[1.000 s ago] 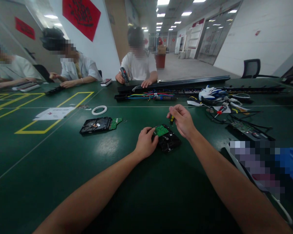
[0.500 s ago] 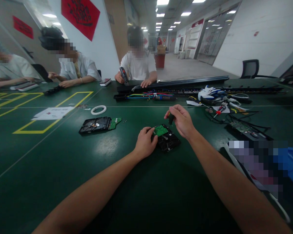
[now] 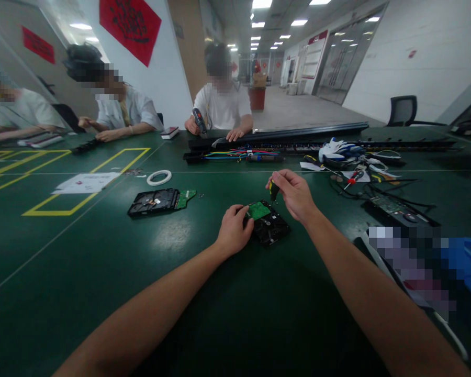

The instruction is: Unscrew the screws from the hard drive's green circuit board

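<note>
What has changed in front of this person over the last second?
Very little: the screwdriver in the right hand shows its yellow marking differently, so it seems to have turned in the fingers. Nothing was taken hold of or let go. The left hand stayed on the black device, which lies where it was.

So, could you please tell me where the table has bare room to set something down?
The table is bare on the near side of both the held hard drive and the left hard drive. It is crowded by the gloves and circuit board on the right, and along the far black bars.
</note>
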### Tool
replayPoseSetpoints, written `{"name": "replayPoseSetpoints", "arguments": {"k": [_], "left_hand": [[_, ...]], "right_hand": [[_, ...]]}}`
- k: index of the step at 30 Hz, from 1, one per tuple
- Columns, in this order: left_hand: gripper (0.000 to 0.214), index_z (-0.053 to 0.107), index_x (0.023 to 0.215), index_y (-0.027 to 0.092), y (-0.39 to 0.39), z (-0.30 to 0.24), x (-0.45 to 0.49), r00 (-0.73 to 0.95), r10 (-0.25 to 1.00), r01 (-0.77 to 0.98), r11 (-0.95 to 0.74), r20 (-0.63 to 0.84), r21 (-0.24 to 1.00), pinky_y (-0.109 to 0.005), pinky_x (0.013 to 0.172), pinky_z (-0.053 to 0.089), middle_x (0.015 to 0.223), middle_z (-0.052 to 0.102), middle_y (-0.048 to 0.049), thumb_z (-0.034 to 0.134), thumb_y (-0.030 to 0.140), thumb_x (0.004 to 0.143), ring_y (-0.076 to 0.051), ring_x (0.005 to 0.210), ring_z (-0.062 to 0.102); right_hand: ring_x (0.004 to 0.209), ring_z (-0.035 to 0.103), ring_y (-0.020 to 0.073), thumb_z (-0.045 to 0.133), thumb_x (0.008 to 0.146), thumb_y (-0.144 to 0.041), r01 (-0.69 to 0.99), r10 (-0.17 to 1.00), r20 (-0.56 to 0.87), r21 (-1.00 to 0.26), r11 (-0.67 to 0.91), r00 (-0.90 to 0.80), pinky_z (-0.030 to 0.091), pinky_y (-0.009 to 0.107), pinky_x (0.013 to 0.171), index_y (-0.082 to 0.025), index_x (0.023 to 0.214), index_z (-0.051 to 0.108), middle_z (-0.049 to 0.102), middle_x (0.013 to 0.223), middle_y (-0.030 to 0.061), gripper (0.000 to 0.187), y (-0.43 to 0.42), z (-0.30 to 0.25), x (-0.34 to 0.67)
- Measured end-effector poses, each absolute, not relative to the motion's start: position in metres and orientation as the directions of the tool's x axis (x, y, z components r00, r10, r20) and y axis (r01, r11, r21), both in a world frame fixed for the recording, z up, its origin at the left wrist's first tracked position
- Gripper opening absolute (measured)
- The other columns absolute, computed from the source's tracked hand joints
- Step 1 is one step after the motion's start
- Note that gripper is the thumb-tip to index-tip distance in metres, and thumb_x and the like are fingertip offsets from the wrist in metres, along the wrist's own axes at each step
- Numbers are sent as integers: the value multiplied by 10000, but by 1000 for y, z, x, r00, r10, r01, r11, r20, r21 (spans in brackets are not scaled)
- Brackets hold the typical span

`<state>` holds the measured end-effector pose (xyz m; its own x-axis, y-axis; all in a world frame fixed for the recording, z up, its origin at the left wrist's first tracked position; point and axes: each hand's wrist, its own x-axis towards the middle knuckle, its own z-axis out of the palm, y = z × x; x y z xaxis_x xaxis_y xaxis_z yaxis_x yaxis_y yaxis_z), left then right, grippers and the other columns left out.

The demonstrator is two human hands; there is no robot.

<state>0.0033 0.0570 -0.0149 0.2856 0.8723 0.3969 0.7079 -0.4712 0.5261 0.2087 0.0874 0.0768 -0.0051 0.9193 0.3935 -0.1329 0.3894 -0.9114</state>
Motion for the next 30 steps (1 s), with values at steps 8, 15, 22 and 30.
{"name": "replayPoseSetpoints", "arguments": {"k": [8, 15, 22, 30], "left_hand": [[483, 620, 1440, 123, 57, -14, 3, 293, 879, 715, -463, 376, 525, -537, 1152, 492, 1402, 595, -190, 577, 339, 1011, -340, 1329, 571], [477, 627, 1433, 114, 56, -14, 3, 290, 876, 712, -466, 384, 525, -527, 1156, 490, 1386, 602, -193, 588, 323, 1005, -340, 1326, 575], [458, 638, 1414, 123, 57, -15, 3, 291, 866, 707, -481, 407, 519, -531, 1147, 496, 1374, 610, -190, 596, 313, 999, -337, 1306, 586], [455, 637, 1415, 126, 57, -15, 3, 296, 865, 703, -485, 406, 521, -529, 1150, 495, 1373, 608, -189, 587, 308, 1001, -335, 1310, 583]], "right_hand": [[811, 689, 185, 734, 930, -559, -175, 920, 391, -905, 388, 18, 534, 370, 821, -268, 932, 629, 725, 837, 6, 310, 86, 80, 209], [603, 554, 140, 662, 942, -666, -282, 927, 363, -883, 374, 93, 488, 327, 637, -281, 881, 571, 588, 697, -38, 400, 88, 77, 203], [570, 509, 120, 712, 925, -624, -244, 926, 374, -895, 374, 49, 483, 326, 661, -277, 852, 534, 550, 667, -63, 396, 84, 76, 200], [681, 595, 144, 803, 839, -598, -213, 942, 326, -918, 336, 80, 509, 347, 751, -275, 835, 517, 605, 743, -36, 431, 84, 76, 201]]}}
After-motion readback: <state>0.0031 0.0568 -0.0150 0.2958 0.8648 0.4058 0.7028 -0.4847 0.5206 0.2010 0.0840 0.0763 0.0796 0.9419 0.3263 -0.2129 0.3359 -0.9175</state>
